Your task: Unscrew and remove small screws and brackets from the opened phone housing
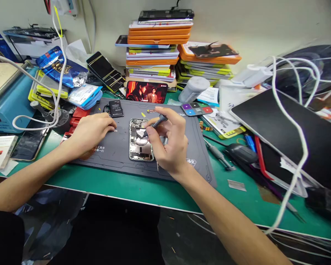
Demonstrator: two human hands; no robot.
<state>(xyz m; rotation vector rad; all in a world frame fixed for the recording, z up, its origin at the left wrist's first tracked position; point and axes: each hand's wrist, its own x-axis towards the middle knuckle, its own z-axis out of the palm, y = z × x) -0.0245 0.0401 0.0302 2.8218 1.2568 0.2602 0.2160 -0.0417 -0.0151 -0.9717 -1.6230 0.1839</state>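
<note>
An opened smartphone (141,149) lies on the dark grey work mat (121,154), its circuit board and inner parts exposed. My right hand (171,143) is over the phone's right side, closed around a screwdriver (160,120). The screwdriver slants down to the left, its lower end over the phone's inside; whether the tip touches cannot be made out. To the left, my left hand (95,127) rests on the mat with fingers curled and pressed together. A tiny silvery piece (115,130) shows at its fingertips. Just above that hand lies a black phone battery (116,109).
A phone playing a video (146,92) leans against stacked orange and yellow cases (154,55). A grey canister (194,89) and a coloured-square strip (196,109) stand behind the mat. Right are another screwdriver (219,154), a white cable (292,129) and a black panel (292,132).
</note>
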